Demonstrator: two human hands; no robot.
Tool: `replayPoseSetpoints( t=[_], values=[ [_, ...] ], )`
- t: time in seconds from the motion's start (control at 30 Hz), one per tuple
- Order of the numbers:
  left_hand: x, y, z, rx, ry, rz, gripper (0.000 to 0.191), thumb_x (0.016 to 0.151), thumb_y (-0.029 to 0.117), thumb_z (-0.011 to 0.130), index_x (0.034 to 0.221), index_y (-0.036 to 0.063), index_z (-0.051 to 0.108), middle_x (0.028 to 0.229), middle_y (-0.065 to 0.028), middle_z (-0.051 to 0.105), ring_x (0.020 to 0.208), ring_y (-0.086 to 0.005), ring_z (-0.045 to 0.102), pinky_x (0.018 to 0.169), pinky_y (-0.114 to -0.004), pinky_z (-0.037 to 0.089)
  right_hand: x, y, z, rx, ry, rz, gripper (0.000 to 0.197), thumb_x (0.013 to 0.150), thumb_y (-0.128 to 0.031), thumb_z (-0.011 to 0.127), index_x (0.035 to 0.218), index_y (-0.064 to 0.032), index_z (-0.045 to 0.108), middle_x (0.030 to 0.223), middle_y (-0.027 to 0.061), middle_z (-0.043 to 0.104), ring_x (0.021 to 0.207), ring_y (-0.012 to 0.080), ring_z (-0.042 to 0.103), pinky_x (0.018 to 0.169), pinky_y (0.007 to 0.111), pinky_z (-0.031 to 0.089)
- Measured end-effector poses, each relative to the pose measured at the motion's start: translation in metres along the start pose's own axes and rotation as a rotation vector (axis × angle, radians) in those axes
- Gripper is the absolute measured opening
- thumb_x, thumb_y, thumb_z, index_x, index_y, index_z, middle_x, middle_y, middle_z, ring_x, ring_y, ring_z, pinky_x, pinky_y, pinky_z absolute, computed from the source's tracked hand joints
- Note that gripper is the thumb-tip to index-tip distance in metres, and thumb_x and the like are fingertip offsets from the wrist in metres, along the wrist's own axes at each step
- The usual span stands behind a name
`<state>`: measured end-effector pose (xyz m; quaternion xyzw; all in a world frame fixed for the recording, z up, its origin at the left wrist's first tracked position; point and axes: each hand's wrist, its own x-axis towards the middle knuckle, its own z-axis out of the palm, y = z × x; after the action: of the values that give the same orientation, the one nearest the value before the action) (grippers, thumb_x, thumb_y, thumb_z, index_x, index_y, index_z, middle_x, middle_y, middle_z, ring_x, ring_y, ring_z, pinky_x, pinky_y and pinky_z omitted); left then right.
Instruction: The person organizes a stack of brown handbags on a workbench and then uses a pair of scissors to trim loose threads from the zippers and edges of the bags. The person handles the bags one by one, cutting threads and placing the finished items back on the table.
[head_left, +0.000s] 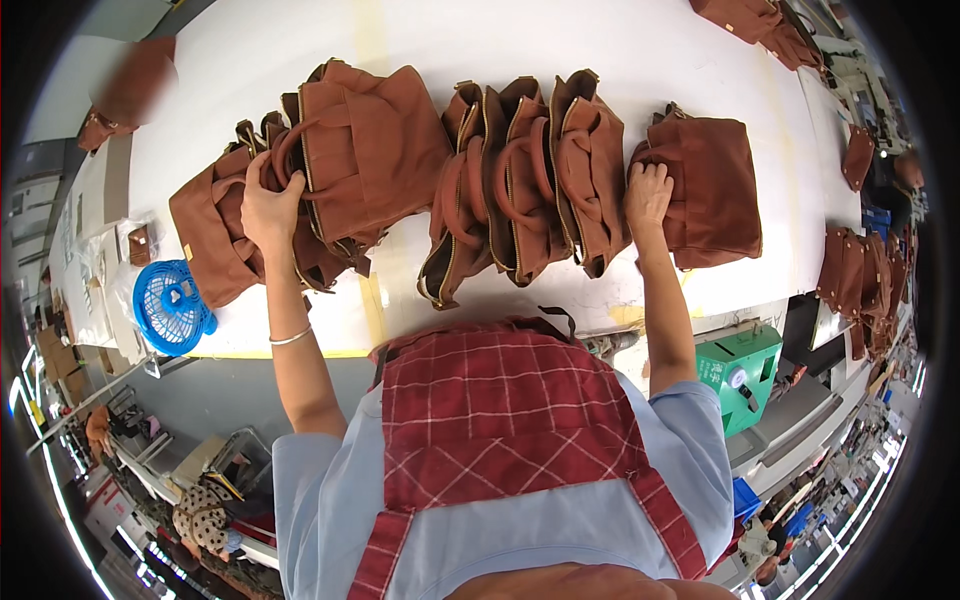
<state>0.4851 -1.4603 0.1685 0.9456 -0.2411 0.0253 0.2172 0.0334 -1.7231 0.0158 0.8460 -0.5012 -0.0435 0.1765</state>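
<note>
A row of brown handbags, with zipped tops and looped handles, stretches across the white table. On the left, my left hand (274, 206) has its thumb and fingers around the handles of a brown handbag (367, 150) that leans over others. My right hand (649, 195) curls its fingers over the top of the rightmost handbag (716, 191), at its handles; my fingers partly hide them. Between my hands stand several more bags, including a middle handbag (592, 180), their gold-toothed zippers unzipped. Another handbag (214, 232) lies tilted at the left end, beside my left wrist.
A blue fan (174, 307) stands at the left edge of the white table (525, 37). A green machine (739, 379) is below the table edge at right. More brown bags (757, 26) lie at the far right, and brown pieces (862, 270) hang beyond. A person (202, 517) sits behind.
</note>
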Motion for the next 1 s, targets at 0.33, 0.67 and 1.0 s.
replayPoseSetpoints(
  t=[0.33, 0.67, 1.0],
  values=[
    [-0.014, 0.017, 0.005, 0.030, 0.073, 0.109, 0.060, 0.068, 0.035, 0.074, 0.125, 0.0221, 0.063, 0.100, -0.0181, 0.069, 0.089, -0.0385, 0.068, 0.077, -0.048, 0.055, -0.001, 0.013, -0.146, 0.833, 0.021, 0.256, 0.024, 0.073, -0.015, 0.071, 0.090, -0.0041, 0.058, 0.079, 0.0128, 0.070, 0.084, 0.0358, 0.064, 0.082, 0.047, 0.047],
    [-0.032, 0.034, 0.000, 0.049, 0.078, 0.106, 0.060, 0.068, 0.032, 0.074, 0.125, 0.0170, 0.061, 0.097, -0.0200, 0.066, 0.079, -0.0383, 0.069, 0.068, -0.046, 0.057, -0.008, -0.043, -0.226, 1.151, -0.015, 0.041, 0.041, 0.077, -0.015, 0.074, 0.111, -0.0032, 0.054, 0.086, 0.0211, 0.069, 0.079, 0.0428, 0.064, 0.078, 0.045, 0.050],
    [-0.019, 0.025, 0.000, -0.034, 0.032, 0.043, 0.060, 0.068, 0.035, 0.074, 0.126, 0.0206, 0.063, 0.103, -0.0170, 0.069, 0.092, -0.0362, 0.069, 0.078, -0.046, 0.055, 0.009, 0.088, -0.276, 1.472, 0.353, 0.408, 0.018, 0.091, -0.019, 0.069, 0.098, -0.0050, 0.060, 0.078, -0.0029, 0.051, 0.071, 0.0068, 0.044, 0.067, 0.021, 0.032]
  ],
)
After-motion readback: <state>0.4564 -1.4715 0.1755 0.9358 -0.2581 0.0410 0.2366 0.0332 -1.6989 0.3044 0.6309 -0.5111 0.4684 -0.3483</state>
